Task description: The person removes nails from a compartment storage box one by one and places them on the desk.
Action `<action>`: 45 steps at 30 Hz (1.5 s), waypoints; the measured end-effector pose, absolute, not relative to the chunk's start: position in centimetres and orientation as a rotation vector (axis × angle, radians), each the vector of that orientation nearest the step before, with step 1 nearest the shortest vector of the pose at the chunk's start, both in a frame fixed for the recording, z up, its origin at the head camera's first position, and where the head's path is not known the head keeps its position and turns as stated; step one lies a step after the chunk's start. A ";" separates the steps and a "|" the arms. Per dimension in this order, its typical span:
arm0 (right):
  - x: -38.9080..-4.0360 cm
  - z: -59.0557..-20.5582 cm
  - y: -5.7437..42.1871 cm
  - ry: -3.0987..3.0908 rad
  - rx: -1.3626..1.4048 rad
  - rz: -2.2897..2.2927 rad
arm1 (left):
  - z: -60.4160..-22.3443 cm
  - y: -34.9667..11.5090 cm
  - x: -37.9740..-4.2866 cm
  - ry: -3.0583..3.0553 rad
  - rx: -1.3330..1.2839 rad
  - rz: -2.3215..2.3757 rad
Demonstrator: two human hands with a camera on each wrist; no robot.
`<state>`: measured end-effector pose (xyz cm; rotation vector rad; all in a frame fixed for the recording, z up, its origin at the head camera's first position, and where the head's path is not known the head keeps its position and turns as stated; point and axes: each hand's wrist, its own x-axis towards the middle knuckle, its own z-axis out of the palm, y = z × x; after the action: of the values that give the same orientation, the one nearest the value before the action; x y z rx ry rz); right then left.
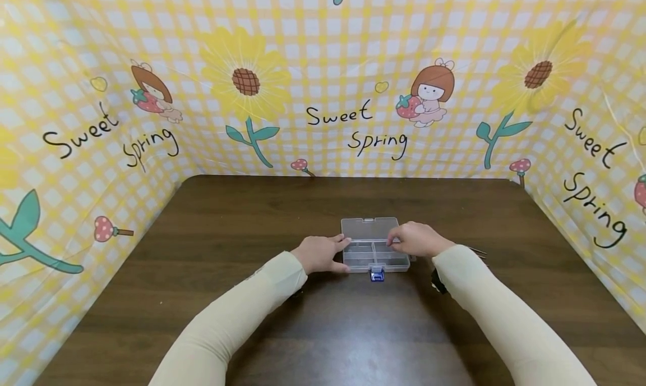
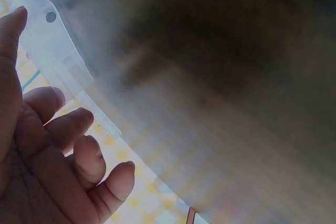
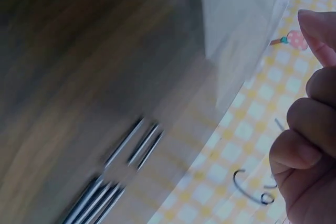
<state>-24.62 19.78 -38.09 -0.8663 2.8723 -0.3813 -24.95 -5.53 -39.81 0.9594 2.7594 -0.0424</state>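
A clear plastic compartment box (image 1: pixel 359 257) lies on the table with its lid (image 1: pixel 367 228) folded back and a blue latch (image 1: pixel 377 275) hanging at its front. My left hand (image 1: pixel 321 253) is at the box's left side, thumb by the front corner and fingertips by the hinge, palm off it. Over the back right compartment is my right hand (image 1: pixel 416 239), fingertips pointing down inside. In the right wrist view its lower fingers (image 3: pixel 302 121) are curled in; I cannot tell whether thumb and forefinger pinch anything small.
Several thin metal rods (image 3: pixel 118 153) lie on the table right of the box, partly behind the right wrist in the head view. The brown table (image 1: pixel 262 206) ends at a yellow checked cloth (image 1: pixel 282 15) hung at the back and both sides.
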 end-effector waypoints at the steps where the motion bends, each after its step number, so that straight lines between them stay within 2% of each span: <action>1: -24.7 -38.1 19.4 2.868 -0.882 -0.376 | -39.8 -5.5 -24.9 2.761 0.961 -0.042; 19: -25.5 -38.0 14.2 2.755 -1.014 -0.323 | -40.0 -5.2 -24.9 2.775 0.990 -0.086; 45: -25.1 -38.9 11.7 2.692 -1.057 -0.071 | -39.6 -5.6 -24.6 2.796 1.002 -0.134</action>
<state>-25.06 11.70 -38.92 -1.0569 2.6915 -0.0706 -24.57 -5.59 -39.61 1.0022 2.7957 -0.1343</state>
